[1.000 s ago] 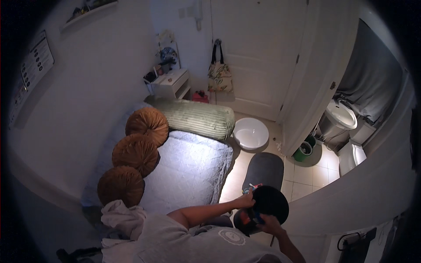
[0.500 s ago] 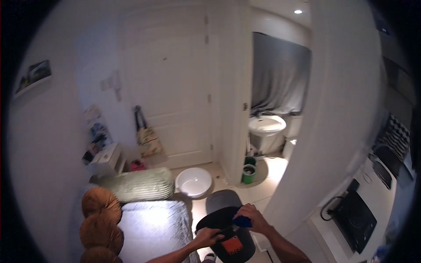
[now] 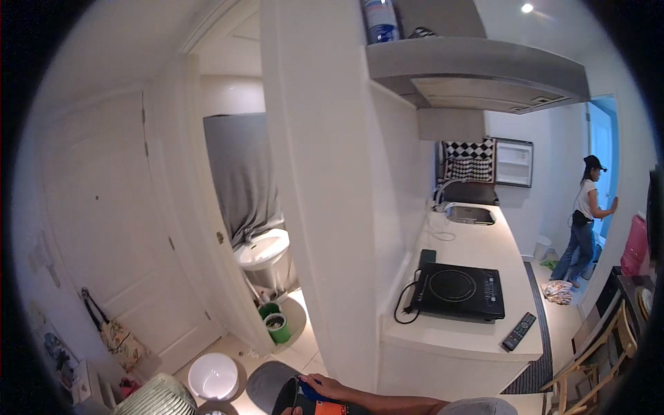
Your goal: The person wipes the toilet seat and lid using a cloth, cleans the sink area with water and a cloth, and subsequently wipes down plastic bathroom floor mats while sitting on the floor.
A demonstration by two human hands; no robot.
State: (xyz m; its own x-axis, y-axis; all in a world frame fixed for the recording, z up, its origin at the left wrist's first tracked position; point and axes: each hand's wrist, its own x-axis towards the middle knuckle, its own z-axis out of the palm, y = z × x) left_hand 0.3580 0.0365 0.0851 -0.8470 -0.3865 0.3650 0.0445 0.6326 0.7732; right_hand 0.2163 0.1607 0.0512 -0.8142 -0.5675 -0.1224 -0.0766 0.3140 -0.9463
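Observation:
At the bottom edge stands a dark round bin [image 3: 289,395] with an orange label [image 3: 330,409], cut off by the frame. A flat grey rounded piece [image 3: 270,384], perhaps its lid, lies against its far side. My right hand [image 3: 326,387] is closed on a dark blue piece [image 3: 308,391] at the bin's rim; whether it is cloth or plastic I cannot make out. Only a few fingers of my left hand [image 3: 294,411] show, curled at the bin's near left rim; the rest is out of frame.
A white basin [image 3: 213,377] and ribbed green cushion [image 3: 160,397] lie left. Rightward, a counter [image 3: 456,339] carries an induction cooker [image 3: 458,292], remote [image 3: 519,331] and sink [image 3: 470,215]. A range hood [image 3: 477,66] juts overhead. Another person [image 3: 585,211] stands by the far doorway.
My view has swung right and up, bringing the counter, range hood and other person into sight. The bin and my hands now sit lower in the picture; my right hand still grips the blue piece.

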